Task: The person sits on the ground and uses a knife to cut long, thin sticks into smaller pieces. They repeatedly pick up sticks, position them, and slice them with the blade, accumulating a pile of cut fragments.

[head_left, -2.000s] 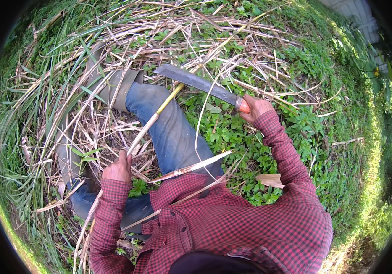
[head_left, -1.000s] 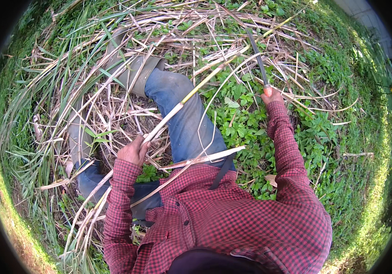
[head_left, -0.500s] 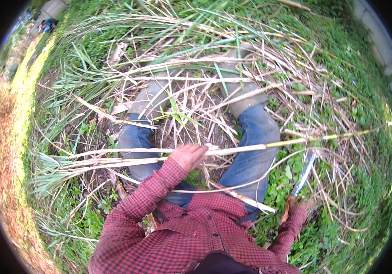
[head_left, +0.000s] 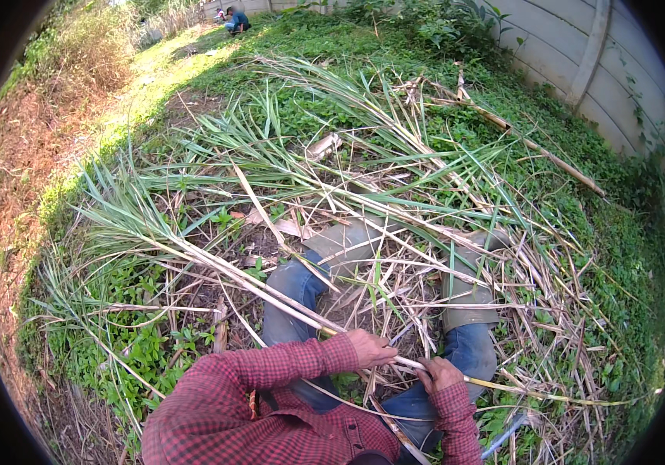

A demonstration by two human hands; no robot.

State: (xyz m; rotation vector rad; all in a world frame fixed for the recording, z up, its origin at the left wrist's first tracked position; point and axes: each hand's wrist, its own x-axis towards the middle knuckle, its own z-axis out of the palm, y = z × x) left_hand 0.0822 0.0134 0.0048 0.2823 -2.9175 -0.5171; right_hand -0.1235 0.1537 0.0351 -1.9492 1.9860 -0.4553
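Pale yellow, a long cane stalk (head_left: pixel 410 362) slants across in front of the red-checked shirt (head_left: pixel 216 403), running toward green leaves (head_left: pixel 135 217) on the left and a thin tip (head_left: pixel 615 402) on the right. The left hand (head_left: pixel 371 349) is closed around it; just beside, the right hand (head_left: pixel 440 376) grasps the same stalk with curled fingers. Blue trousers (head_left: pixel 290 291) and grey-green boots (head_left: pixel 465 298) spread ahead over dry straw (head_left: pixel 553 329) and low weeds (head_left: pixel 142 349).
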